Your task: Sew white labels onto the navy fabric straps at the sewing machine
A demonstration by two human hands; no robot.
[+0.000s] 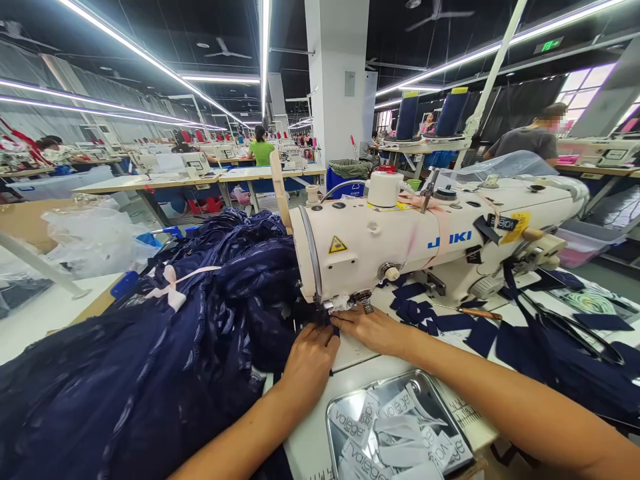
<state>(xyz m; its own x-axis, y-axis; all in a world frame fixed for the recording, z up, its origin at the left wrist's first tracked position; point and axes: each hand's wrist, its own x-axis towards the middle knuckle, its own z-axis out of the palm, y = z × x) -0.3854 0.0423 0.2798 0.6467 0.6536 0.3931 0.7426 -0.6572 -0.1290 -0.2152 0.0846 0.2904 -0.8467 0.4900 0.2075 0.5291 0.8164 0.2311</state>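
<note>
A white sewing machine [400,227] stands before me, and both hands are at its needle area. My left hand [311,357] lies left of the presser foot with its fingers closed on dark navy fabric [215,333]. From the right, my right hand [373,331] reaches under the machine head, fingers pressed together on the edge of the same fabric by the needle. The fingertips and the needle are partly hidden in shadow. The fabric is heaped to the left, with a pale ribbon bow [173,287] lying on it.
Near my forearms sits a metal tray [453,440] of printed white labels. To the right are navy fabric scraps [415,307], a wooden-handled tool [473,311] and black scissors [575,327]. Thread cones [407,117] stand behind the machine. Other people work farther back.
</note>
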